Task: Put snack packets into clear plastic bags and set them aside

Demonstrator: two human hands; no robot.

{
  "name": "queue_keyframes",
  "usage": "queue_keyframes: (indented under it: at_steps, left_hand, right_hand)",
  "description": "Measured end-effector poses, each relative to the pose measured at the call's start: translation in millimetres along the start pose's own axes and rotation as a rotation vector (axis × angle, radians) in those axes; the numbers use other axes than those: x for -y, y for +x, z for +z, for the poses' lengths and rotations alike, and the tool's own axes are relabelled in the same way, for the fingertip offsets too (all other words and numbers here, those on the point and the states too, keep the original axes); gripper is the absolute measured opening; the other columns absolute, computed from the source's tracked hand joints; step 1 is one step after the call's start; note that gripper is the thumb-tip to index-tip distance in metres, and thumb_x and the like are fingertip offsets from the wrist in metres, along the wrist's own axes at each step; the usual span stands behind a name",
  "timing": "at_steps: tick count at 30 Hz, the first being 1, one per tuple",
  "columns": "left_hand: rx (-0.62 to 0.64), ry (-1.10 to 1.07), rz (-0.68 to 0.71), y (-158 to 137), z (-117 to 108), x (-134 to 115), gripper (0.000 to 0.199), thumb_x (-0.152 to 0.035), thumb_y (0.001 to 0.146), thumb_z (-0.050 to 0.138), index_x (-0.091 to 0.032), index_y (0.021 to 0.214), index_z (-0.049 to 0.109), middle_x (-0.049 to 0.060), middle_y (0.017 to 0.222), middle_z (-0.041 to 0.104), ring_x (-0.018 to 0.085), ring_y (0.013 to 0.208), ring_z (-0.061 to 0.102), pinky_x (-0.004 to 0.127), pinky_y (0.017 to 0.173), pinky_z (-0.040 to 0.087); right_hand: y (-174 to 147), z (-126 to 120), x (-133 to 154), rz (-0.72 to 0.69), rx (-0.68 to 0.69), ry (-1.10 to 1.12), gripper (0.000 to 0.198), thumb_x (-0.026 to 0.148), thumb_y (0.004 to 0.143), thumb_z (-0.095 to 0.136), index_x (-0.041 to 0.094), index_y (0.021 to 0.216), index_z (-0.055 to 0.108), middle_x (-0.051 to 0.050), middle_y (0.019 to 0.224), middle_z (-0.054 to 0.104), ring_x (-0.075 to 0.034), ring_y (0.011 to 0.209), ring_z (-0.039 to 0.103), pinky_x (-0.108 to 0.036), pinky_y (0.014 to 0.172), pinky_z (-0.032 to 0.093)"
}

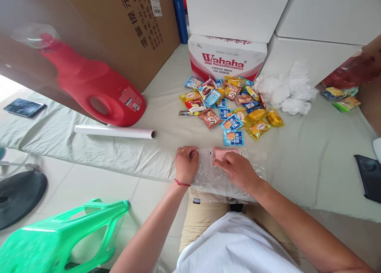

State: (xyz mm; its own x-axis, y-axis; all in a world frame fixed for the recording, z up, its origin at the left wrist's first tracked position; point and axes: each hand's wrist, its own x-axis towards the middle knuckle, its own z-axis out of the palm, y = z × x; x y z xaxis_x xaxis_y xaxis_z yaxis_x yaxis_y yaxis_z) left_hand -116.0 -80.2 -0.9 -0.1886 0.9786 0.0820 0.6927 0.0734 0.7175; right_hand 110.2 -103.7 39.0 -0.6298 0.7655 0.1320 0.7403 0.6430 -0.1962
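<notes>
A clear plastic bag [208, 175] lies flat at the front edge of the cloth-covered surface, partly hanging over my lap. My left hand [186, 165], a red string at its wrist, is closed on the bag's left edge. My right hand [239, 169] has its fingers curled and pinched at a flat pink packet [222, 153] on the bag; whether the packet is inside or on top, I cannot tell. Just beyond my hands spreads a pile of small wrapped snacks, among them a blue packet [233, 138], a brown packet [210, 118] and a yellow packet [258, 129].
Behind the snacks stands a Wahaba-style printed water carton [228, 60]. Crumpled clear plastic [290, 88] sits to its right. On the left are a red jug [101, 86], a white roll [114, 132] and a phone [25, 107]. A green stool [68, 233] stands on the floor.
</notes>
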Motion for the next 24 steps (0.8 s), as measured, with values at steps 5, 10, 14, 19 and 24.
queue_keyframes:
  at_steps: [5, 10, 14, 19, 24]
  left_hand:
    - [-0.065, -0.039, -0.114, 10, -19, 12, 0.025, -0.028, 0.083, 0.055, -0.019, 0.092, 0.076, 0.009, 0.093, 0.073, 0.028, 0.1, 0.062, 0.042, 0.094, 0.051]
    - [-0.369, 0.056, 0.048, 0, -35, -5, 0.018, -0.024, 0.086, 0.055, -0.02, 0.093, 0.072, 0.011, 0.103, 0.068, 0.028, 0.106, 0.061, 0.049, 0.102, 0.048]
    - [-0.126, -0.054, 0.473, -13, -31, -40, 0.027, -0.019, 0.095, 0.049, -0.02, 0.109, 0.072, 0.013, 0.122, 0.067, 0.024, 0.119, 0.061, 0.042, 0.105, 0.051]
    - [0.364, -0.07, 0.67, -13, -12, -49, 0.043, -0.016, 0.1, 0.041, -0.029, 0.129, 0.07, 0.01, 0.14, 0.063, 0.022, 0.122, 0.061, 0.042, 0.105, 0.053]
    - [0.34, 0.058, 0.783, -14, 2, -22, 0.041, -0.016, 0.099, 0.047, -0.028, 0.133, 0.069, 0.013, 0.134, 0.063, 0.024, 0.115, 0.061, 0.041, 0.096, 0.055]
  right_hand:
    - [-6, 12, 8, -0.048, -0.015, -0.076, 0.037, 0.007, 0.094, 0.057, 0.023, 0.125, 0.069, -0.006, 0.092, 0.064, -0.02, 0.087, 0.053, -0.034, 0.078, 0.034]
    - [2, 14, 12, 0.017, -0.019, -0.074, 0.036, 0.007, 0.093, 0.059, 0.024, 0.123, 0.069, -0.008, 0.094, 0.065, -0.022, 0.088, 0.053, -0.035, 0.079, 0.035]
    - [9, 24, 14, 0.035, -0.062, -0.067, 0.034, 0.01, 0.097, 0.057, 0.023, 0.127, 0.068, -0.009, 0.096, 0.067, -0.024, 0.09, 0.055, -0.037, 0.08, 0.036]
    - [0, 39, 17, 0.083, -0.16, 0.025, 0.028, 0.013, 0.098, 0.058, 0.021, 0.121, 0.071, -0.012, 0.117, 0.067, -0.027, 0.111, 0.054, -0.043, 0.096, 0.041]
    - [-50, 22, 20, 0.042, -0.24, 0.25, 0.029, 0.011, 0.097, 0.056, 0.021, 0.121, 0.068, -0.01, 0.117, 0.068, -0.025, 0.11, 0.055, -0.043, 0.097, 0.049]
